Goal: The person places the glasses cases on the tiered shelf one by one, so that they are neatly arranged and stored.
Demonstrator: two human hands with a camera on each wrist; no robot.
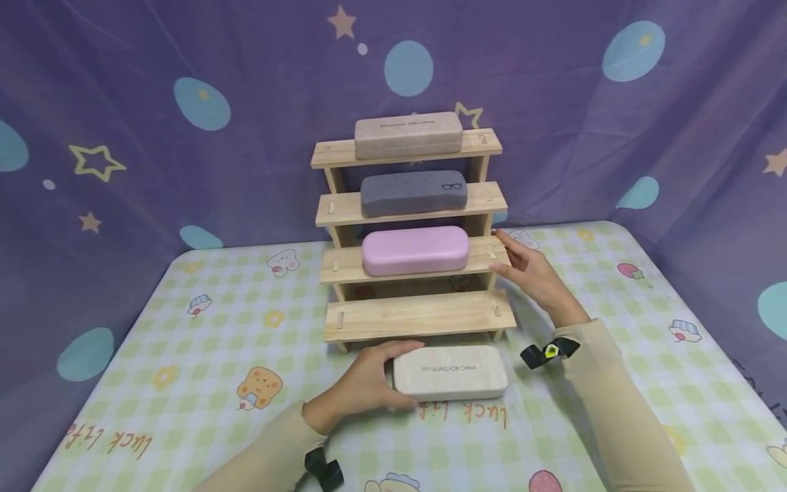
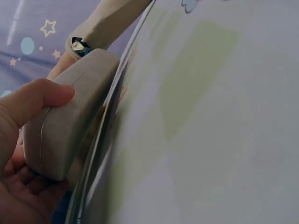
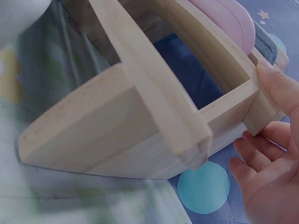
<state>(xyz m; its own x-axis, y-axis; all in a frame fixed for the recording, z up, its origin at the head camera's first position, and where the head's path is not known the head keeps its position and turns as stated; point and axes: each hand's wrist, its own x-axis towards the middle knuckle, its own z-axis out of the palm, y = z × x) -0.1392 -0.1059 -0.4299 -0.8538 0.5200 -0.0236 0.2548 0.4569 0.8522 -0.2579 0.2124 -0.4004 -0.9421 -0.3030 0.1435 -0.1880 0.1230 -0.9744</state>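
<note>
A cream glasses case [image 1: 451, 373] with small lettering lies in front of a stepped wooden rack [image 1: 418, 316]. My left hand [image 1: 367, 380] grips its left end, the thumb on the near side and the fingers at the back. In the left wrist view the thumb presses on the case [image 2: 74, 112] near its lid seam. My right hand [image 1: 536, 275] pinches the right end of the rack's second shelf from the bottom. The right wrist view shows the thumb on the shelf's top and fingers [image 3: 264, 144] curled beneath it.
Upper shelves hold a pink case [image 1: 415, 251], a blue-grey case [image 1: 414, 193] with a glasses print and a beige case [image 1: 408, 135]. The lowest shelf is bare. A checked cloth [image 1: 215, 383] covers the table, and a purple patterned curtain [image 1: 277, 61] hangs behind.
</note>
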